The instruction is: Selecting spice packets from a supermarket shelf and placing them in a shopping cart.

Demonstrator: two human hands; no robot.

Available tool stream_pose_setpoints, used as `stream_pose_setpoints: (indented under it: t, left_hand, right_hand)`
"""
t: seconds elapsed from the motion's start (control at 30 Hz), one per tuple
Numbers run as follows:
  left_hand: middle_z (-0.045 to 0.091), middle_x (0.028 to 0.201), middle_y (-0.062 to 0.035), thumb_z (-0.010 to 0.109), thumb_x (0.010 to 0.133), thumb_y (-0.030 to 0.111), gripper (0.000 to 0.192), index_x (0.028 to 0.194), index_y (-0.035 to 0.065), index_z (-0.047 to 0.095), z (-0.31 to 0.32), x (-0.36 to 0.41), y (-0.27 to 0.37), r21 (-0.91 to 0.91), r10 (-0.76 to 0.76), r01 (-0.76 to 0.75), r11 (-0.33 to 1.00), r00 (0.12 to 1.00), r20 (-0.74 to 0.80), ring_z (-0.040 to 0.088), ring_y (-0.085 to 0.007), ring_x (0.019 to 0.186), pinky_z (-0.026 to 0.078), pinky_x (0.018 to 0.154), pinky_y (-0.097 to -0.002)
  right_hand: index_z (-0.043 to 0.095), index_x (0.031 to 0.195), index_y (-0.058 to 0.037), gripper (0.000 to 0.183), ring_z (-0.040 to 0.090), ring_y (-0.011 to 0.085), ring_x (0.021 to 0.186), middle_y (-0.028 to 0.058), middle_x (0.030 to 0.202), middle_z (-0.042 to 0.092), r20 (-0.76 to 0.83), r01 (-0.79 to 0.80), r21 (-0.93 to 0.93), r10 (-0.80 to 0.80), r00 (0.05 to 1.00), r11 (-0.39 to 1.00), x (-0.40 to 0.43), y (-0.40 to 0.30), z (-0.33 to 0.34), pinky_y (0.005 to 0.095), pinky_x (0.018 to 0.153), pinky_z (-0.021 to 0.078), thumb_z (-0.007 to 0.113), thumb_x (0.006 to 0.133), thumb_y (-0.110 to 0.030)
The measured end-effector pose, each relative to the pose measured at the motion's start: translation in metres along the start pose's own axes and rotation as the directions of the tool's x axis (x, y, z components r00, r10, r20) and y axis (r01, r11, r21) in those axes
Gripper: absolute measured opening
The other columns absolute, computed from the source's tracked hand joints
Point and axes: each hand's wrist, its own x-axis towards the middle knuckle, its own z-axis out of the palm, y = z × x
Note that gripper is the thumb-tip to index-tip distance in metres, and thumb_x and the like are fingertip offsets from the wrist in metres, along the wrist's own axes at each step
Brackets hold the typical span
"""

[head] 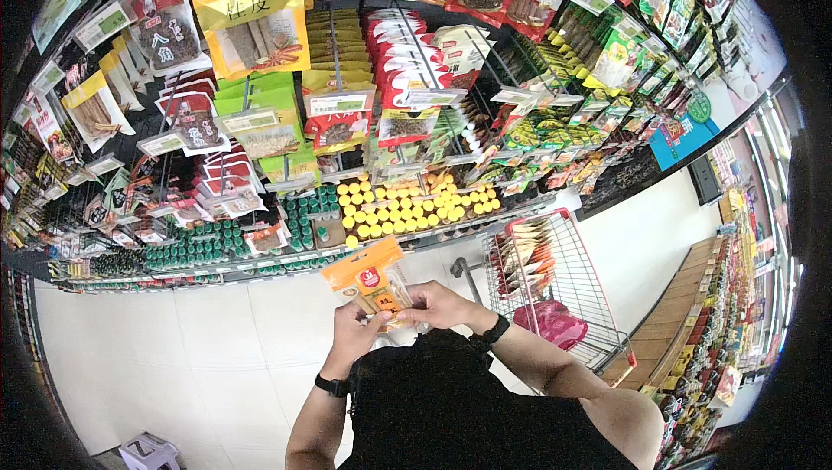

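An orange packet of cinnamon bark (368,278) is held in front of my chest, its printed face turned up and a clear window showing the sticks. My left hand (356,330) grips its lower left corner, thumb across the front. On the lower right edge, my right hand (439,306) pinches the same packet, thumb also on the front. Fingers behind the packet are hidden. Beyond it rises a rack of hanging spice packets, among them a large yellow cinnamon packet (253,28) and red-and-white packets (409,60).
Yellow-capped jars (396,206) and green-capped bottles (195,242) line the low shelf. A wire shopping cart (585,268) stands at my right, holding packets (523,255) and a pink bag (552,325). A light purple stool (149,452) sits at lower left on the tiled floor (214,340).
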Motion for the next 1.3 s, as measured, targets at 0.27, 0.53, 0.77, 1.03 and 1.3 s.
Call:
stream_pose_setpoints:
  t: [0.27,0.53,0.77,1.03,1.3]
  left_hand:
    - [0.066,0.074,-0.0011,0.074,0.086,0.007,0.013,0.085,0.0014,0.062,-0.011,0.000,-0.029,-0.085,0.011,-0.011,0.996,1.000,0.007,0.061,-0.0058,0.069,0.050,0.065,-0.0232]
    - [0.064,0.076,-0.0010,0.067,0.092,0.011,0.012,0.086,0.0018,0.061,-0.024,0.010,-0.028,0.143,-0.056,0.049,0.988,0.997,0.046,0.060,-0.0066,0.071,0.050,0.067,-0.0237]
    - [0.068,0.080,-0.0066,0.070,0.089,0.013,0.013,0.089,0.0010,0.064,-0.012,0.045,0.001,0.363,0.082,-0.086,0.928,0.996,0.028,0.063,-0.0130,0.072,0.052,0.069,-0.0283]
    - [0.068,0.085,-0.0107,0.070,0.087,0.014,0.013,0.091,0.0026,0.066,-0.012,0.090,0.029,0.550,0.142,-0.150,0.822,0.988,0.057,0.067,-0.0253,0.077,0.053,0.069,-0.0338]
    - [0.069,0.089,-0.0085,0.070,0.088,0.018,0.014,0.090,0.0043,0.066,-0.005,0.142,0.027,0.576,0.085,-0.104,0.811,0.995,0.059,0.068,-0.0245,0.080,0.053,0.068,-0.0336]
  right_hand:
    - [0.062,0.102,0.0025,0.026,0.060,0.0107,0.064,0.0054,0.074,0.064,-0.383,0.008,-0.102,-0.047,0.922,0.995,0.009,0.003,-0.019,0.0270,0.060,0.0504,0.065,0.095,-0.022]
    - [0.062,0.107,0.0000,0.020,0.047,0.0051,0.070,-0.0038,0.079,0.057,-0.576,0.353,-0.106,-0.347,0.740,0.930,-0.019,-0.073,-0.125,0.0232,0.063,0.0418,0.054,0.101,-0.017]
    - [0.066,0.096,0.0033,0.024,0.049,0.0032,0.068,-0.0032,0.074,0.059,-0.679,0.446,-0.180,-0.439,0.589,0.877,0.000,-0.140,-0.191,0.0213,0.059,0.0406,0.064,0.095,-0.020]
    - [0.066,0.102,0.0038,0.027,0.050,0.0035,0.071,-0.0024,0.080,0.062,-0.621,0.605,-0.205,-0.580,0.528,0.769,0.041,-0.176,-0.228,0.0216,0.063,0.0415,0.064,0.095,-0.022]
    - [0.065,0.098,0.0061,0.029,0.054,0.0054,0.073,0.0004,0.080,0.064,-0.569,0.611,-0.210,-0.604,0.558,0.763,0.047,-0.200,-0.267,0.0234,0.062,0.0440,0.064,0.095,-0.023]
